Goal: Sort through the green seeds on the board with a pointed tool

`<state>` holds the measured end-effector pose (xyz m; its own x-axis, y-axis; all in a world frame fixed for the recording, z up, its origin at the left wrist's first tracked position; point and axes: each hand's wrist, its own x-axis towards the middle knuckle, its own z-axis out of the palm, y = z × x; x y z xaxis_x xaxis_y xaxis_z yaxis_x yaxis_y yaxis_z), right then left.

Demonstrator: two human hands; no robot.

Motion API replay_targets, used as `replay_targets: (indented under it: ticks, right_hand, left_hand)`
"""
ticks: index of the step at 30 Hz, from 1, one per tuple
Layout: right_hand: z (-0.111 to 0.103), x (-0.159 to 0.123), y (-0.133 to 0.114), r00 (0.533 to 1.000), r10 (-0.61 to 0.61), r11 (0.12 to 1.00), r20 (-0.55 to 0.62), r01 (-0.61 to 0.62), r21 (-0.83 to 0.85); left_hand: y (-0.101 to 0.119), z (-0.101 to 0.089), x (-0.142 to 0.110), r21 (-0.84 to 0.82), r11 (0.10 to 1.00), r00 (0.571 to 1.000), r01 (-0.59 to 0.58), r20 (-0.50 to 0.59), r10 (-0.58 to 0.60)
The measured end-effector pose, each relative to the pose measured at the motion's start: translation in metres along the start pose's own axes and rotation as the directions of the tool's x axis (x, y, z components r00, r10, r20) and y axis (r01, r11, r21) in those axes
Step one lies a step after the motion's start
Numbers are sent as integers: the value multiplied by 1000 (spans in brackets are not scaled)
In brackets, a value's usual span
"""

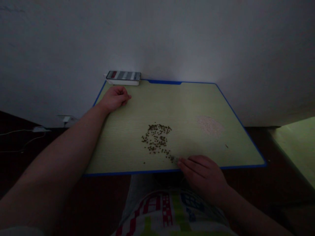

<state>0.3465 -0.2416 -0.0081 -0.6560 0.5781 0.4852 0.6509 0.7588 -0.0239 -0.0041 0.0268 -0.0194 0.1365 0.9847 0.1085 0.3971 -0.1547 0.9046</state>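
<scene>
The right hand (203, 175) lay nearest, at the near edge of the counter (172, 171), its fingers (194, 164) half curled with their tips against the trailing end of the small dark seeds (156, 137); whether it held any could not be told. The seeds lay in a loose patch mid-counter, apart from a pale granular heap (210, 125) to their right. The left hand (114, 98), loosely closed and holding nothing visible, rested at the far left corner, just before a smartphone (123, 75) lying on a white block (123, 83) against the white wall (157, 32).
</scene>
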Motion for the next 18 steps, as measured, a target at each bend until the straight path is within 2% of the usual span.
replay_targets:
  ticks: [6,10,18]
  right_hand:
    - [-3,0,0,999,9,1000,-36,-10,-23]
    - [-4,0,0,999,7,1000,-48,-7,-13]
    - [-7,-3,-3,1000,21,1000,-22,-21,3]
  left_hand:
    - [0,1,0,-8,999,999,35,-14,-35]
    - [1,1,0,-21,1000,1000,18,-22,-18]
    - [-1,-1,1,17,1000,1000,12,11,-12]
